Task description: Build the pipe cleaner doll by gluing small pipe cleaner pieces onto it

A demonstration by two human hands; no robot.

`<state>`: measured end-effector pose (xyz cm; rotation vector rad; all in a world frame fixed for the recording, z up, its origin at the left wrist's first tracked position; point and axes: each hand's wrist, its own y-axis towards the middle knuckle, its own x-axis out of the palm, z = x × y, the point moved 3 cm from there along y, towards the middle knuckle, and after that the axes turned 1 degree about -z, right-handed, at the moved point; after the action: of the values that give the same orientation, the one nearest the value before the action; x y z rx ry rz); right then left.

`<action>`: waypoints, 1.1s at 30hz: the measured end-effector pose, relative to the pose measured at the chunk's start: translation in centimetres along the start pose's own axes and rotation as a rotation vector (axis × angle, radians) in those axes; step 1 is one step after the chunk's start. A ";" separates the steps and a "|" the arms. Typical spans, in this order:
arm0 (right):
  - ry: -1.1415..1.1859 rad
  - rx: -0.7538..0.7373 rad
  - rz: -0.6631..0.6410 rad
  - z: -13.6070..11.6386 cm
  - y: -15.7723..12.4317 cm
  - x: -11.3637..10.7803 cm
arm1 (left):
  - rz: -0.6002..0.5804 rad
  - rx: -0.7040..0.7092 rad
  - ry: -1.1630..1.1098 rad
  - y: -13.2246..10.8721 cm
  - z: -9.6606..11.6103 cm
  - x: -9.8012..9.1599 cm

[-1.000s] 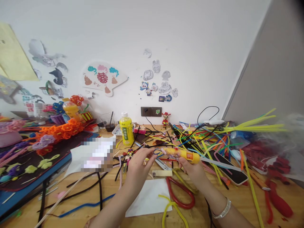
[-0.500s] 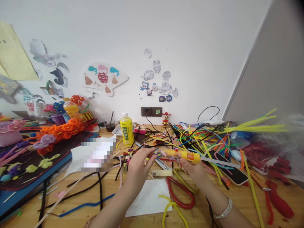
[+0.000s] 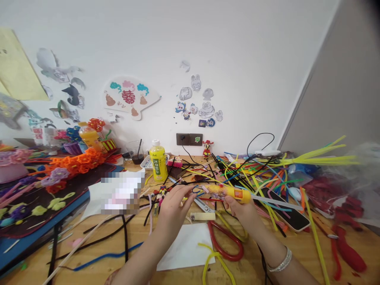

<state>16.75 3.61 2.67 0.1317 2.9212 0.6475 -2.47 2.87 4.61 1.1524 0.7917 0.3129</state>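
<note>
A yellow glue gun [image 3: 228, 192] with a glue stick [image 3: 274, 201] out of its back end is held in my right hand [image 3: 242, 209], its nozzle pointing left. My left hand [image 3: 177, 202] is pinched on a small blue pipe cleaner piece [image 3: 194, 190] close to the nozzle. Beneath the hands lie a cream lighter [image 3: 203, 216] and scissors with a red handle [image 3: 227, 241]. A white paper sheet [image 3: 185, 247] is below them, with a bent yellow pipe cleaner [image 3: 218, 259] at its right edge. Left of my left hand stands a small figure [image 3: 162, 192].
Behind my hands stands a yellow drink bottle [image 3: 158, 161]. A heap of coloured pipe cleaners [image 3: 252, 170] covers the right back, beside a black phone [image 3: 293, 217]. Orange fuzzy flowers [image 3: 74, 162] and a mat [image 3: 68, 198] are at left.
The glue gun and my right hand have shifted very slightly. My left hand stays in nearly the same place.
</note>
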 end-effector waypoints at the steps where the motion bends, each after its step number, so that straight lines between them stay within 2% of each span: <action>1: 0.002 -0.002 -0.001 -0.1 0.0 0.0 | 0.000 -0.005 -0.004 0.0 0.0 0.0; 8: -0.009 0.007 0.037 -0.3 0.1 -0.2 | 0.003 0.014 0.006 -0.1 -0.1 0.0; 13: -0.017 0.049 0.098 1.1 0.1 -0.8 | 0.005 0.057 0.043 -0.2 -0.1 -0.1; 18: 0.042 0.180 -0.017 2.7 0.2 -1.2 | -0.022 0.196 0.093 -0.3 -0.4 -0.2; 22: 0.039 0.193 -0.059 2.4 0.3 -1.2 | -0.048 0.311 0.124 -0.4 -0.7 -0.2; 27: 0.041 0.183 -0.088 1.7 0.3 -0.8 | -0.100 0.374 0.128 -0.6 -0.7 -0.1; 33: 0.031 0.149 -0.112 1.2 0.3 -0.6 | -0.105 0.383 0.110 -0.4 -0.3 -0.1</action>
<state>17.56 4.31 1.83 -0.0265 2.9790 0.4186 -2.85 2.86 4.22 1.4538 1.0352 0.1393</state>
